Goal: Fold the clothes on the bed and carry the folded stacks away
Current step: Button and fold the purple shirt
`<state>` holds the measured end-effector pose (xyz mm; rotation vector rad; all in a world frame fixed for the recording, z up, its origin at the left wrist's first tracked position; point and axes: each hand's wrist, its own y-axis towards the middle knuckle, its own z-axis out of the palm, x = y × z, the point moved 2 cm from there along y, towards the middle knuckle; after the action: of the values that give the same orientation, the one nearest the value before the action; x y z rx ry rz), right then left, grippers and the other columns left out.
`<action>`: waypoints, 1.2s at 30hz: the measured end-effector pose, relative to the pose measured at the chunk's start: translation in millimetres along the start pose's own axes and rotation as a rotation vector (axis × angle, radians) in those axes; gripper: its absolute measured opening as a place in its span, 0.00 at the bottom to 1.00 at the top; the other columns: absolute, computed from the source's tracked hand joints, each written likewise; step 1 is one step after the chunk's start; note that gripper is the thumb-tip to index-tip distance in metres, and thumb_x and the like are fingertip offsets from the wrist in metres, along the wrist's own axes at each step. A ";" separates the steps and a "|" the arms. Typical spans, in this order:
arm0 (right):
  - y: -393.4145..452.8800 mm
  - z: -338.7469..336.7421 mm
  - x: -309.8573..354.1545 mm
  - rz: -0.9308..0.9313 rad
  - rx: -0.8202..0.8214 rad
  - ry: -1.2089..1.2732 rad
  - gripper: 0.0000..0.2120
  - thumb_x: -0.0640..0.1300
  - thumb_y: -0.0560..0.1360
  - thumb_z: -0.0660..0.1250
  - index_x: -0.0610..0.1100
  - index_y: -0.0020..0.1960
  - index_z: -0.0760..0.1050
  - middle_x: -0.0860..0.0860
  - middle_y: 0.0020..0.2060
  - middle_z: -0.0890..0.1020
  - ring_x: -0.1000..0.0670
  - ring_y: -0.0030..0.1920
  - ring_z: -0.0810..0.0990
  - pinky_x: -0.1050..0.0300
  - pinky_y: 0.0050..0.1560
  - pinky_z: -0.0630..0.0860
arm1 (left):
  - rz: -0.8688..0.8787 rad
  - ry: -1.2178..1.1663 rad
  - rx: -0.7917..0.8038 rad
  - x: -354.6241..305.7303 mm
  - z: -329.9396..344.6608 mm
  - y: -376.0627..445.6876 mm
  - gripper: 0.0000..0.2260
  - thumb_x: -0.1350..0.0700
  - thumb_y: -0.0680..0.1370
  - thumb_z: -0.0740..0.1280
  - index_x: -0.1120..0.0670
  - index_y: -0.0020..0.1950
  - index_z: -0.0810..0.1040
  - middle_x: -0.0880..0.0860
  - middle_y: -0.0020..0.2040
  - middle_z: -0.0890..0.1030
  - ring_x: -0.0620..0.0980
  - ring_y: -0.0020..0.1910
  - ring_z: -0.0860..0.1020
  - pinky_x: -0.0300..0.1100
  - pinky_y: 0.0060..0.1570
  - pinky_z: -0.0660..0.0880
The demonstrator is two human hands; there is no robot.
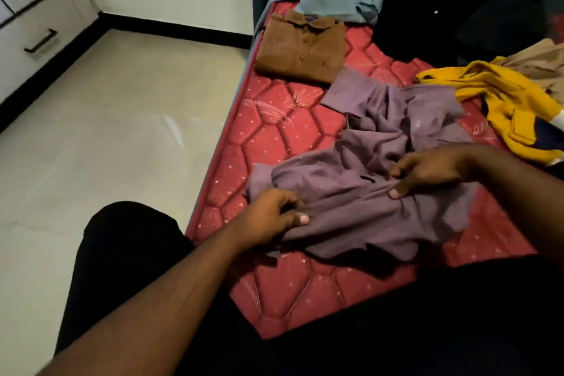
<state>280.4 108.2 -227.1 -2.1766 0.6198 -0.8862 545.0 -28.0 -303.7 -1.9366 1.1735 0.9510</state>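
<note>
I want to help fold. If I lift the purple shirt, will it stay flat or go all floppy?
Probably floppy: the purple shirt lies crumpled in soft folds and bunches where the left hand and right hand pinch it. It looks thin, so likely light. It shouldn't roll or break.

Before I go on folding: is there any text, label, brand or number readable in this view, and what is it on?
None can be read.
brown shirt: a small purple tag inside the collar, too small to read.
black garment: a tiny yellowish mark, too small to tell whether it is text.
red mattress: pale printed motifs, no letters legible.
purple shirt, held by the left hand and right hand: no print visible.
</note>
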 end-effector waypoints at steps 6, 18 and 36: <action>-5.2 32.1 14.9 -0.265 -0.733 -0.420 0.12 0.48 0.70 0.75 0.43 0.49 0.79 0.47 0.44 0.79 0.44 0.45 0.79 0.60 0.42 0.66 | -0.151 -0.145 0.076 7.4 8.3 -1.0 0.05 0.65 0.74 0.72 0.57 0.40 0.80 0.52 0.33 0.76 0.41 0.29 0.68 0.33 0.30 0.65; 15.5 143.1 77.0 -0.240 -0.430 -0.379 0.12 0.52 0.75 0.63 0.56 0.58 0.77 0.52 0.58 0.77 0.47 0.57 0.78 0.52 0.53 0.74 | -0.260 -0.194 -0.201 14.3 20.8 4.7 0.10 0.64 0.75 0.71 0.52 0.36 0.78 0.54 0.32 0.77 0.47 0.32 0.70 0.40 0.35 0.67; 29.4 132.7 64.0 -0.610 -0.957 -0.085 0.08 0.44 0.74 0.63 0.44 0.45 0.80 0.49 0.40 0.82 0.46 0.41 0.80 0.50 0.39 0.76 | -0.181 -0.328 -0.194 7.9 1.9 12.1 0.05 0.64 0.74 0.73 0.56 0.39 0.81 0.56 0.34 0.79 0.49 0.34 0.72 0.41 0.37 0.68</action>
<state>415.6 104.2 -292.5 -3.3660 0.3543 -0.8746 536.1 -34.2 -313.4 -1.9039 0.7300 1.2627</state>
